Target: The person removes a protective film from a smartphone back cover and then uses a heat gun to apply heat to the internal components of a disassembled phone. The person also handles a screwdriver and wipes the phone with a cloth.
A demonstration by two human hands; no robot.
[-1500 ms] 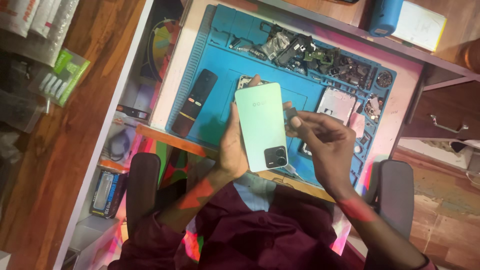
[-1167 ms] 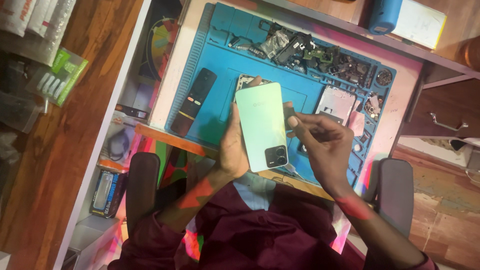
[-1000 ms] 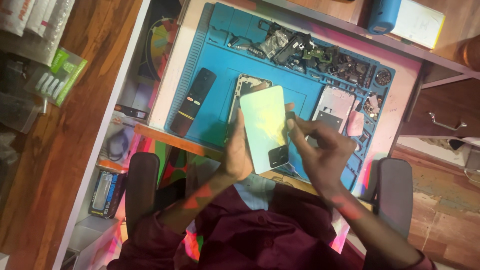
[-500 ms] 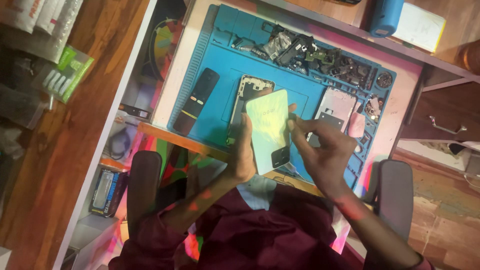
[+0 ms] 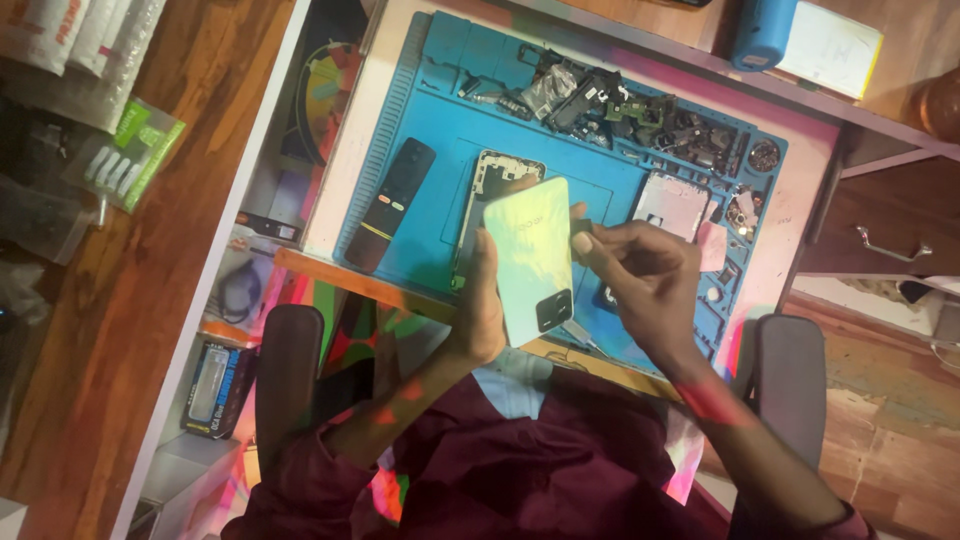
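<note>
phone back cover [image 5: 528, 255] pale green, left hand [image 5: 480, 310] holding, right hand [image 5: 640, 275] touching edge.

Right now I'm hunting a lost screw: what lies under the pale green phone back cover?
Under the pale green back cover, an opened phone frame shows on the blue repair mat. The cover and left hand hide its lower part; no screw shows.

Opened phone frame [image 5: 497, 190] is partly covered by the pale green back cover [image 5: 530, 260]. Small parts heap [image 5: 640, 115], upper centre, too small to identify. Left hand [image 5: 480, 310] palm concealed behind the cover.
</note>
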